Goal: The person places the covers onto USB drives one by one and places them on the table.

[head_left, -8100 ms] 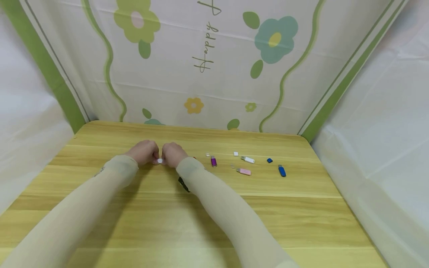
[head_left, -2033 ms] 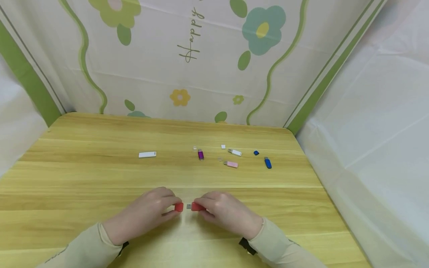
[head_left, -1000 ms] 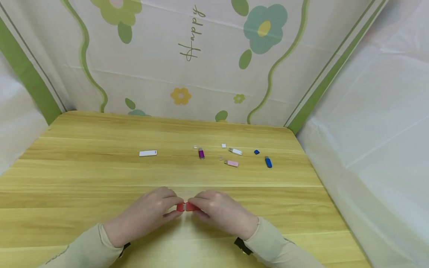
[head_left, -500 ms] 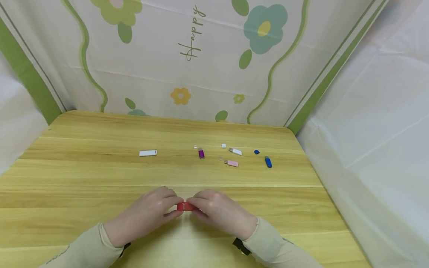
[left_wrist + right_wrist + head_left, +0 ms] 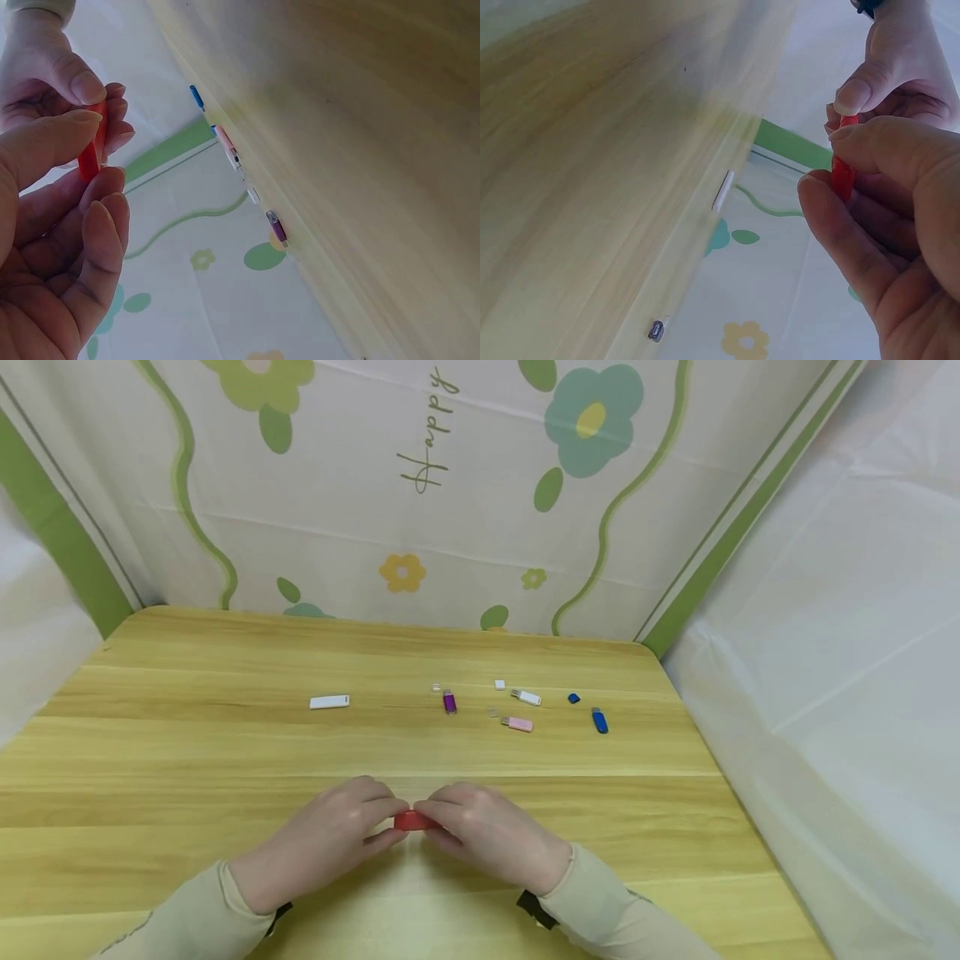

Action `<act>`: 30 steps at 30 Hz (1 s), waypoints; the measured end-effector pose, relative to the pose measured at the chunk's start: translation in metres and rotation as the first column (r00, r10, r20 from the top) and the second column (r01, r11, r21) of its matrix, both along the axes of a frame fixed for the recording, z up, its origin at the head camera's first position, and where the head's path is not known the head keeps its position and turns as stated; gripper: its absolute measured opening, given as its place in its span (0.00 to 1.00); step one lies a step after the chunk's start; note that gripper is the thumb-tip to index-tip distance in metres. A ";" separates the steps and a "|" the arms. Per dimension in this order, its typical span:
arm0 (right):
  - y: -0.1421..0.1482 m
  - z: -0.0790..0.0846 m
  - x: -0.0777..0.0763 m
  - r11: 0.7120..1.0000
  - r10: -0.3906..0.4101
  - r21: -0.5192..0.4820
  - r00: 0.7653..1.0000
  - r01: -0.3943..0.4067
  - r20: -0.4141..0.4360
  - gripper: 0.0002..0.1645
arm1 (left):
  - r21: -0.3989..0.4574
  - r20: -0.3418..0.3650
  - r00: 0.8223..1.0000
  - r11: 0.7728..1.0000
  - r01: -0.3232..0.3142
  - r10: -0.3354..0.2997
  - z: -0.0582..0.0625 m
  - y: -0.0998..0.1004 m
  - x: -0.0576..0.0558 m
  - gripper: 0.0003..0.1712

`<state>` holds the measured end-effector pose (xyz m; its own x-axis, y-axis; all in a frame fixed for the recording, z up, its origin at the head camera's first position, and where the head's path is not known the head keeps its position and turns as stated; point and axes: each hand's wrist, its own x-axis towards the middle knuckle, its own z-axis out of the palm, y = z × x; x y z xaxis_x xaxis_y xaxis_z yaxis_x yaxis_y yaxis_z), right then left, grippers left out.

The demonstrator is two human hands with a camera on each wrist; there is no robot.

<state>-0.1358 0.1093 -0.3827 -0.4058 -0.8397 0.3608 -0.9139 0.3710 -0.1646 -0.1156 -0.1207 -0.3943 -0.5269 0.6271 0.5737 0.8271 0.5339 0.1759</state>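
Note:
A red USB stick (image 5: 412,821) is held level between both hands near the front of the table, its metal plug out of sight and no gap showing between cap and body. My left hand (image 5: 324,833) pinches the cap end with thumb and fingers. The other end, the body, sits between the thumb and fingers of my right hand (image 5: 497,837), which cover much of it. Seen from the left wrist, the red stick (image 5: 90,154) spans from one hand's fingertips to the other's.
Farther back lie a capped white USB stick (image 5: 329,702), a purple one (image 5: 449,702), a pink one (image 5: 517,724), a white uncapped one (image 5: 527,697) and a blue one (image 5: 600,721). Small loose caps, among them a blue cap (image 5: 573,698) and a white cap (image 5: 499,685), lie near them.
Eight seconds ago the hands worked on a white piece at the back left. Since then the red cap and plug, apart two seconds ago, have come together until the metal disappeared.

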 end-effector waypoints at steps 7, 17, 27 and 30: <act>-0.003 0.001 0.001 1.000 -0.013 0.022 1.000 0.013 0.009 0.11 | -0.002 0.002 1.000 1.000 0.002 -0.002 -0.001 -0.002 0.000 0.14; -0.006 0.001 0.001 1.000 -0.005 0.019 1.000 0.005 -0.008 0.12 | 0.004 -0.006 1.000 1.000 0.018 -0.018 -0.001 -0.004 0.000 0.14; -0.010 -0.001 0.000 0.999 0.039 -0.011 0.998 -0.040 -0.057 0.09 | 0.017 -0.069 0.994 0.996 0.086 -0.084 0.002 -0.004 -0.004 0.14; -0.011 -0.001 -0.001 0.999 0.044 -0.008 0.997 -0.045 -0.055 0.09 | 0.022 -0.069 0.992 0.994 0.110 -0.108 0.002 -0.005 -0.006 0.13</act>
<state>-0.1367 0.0981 -0.3840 -0.3474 -0.8529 0.3897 -0.9373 0.3283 -0.1169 -0.1214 -0.1256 -0.3923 -0.4156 0.6632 0.6224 0.8906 0.4357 0.1305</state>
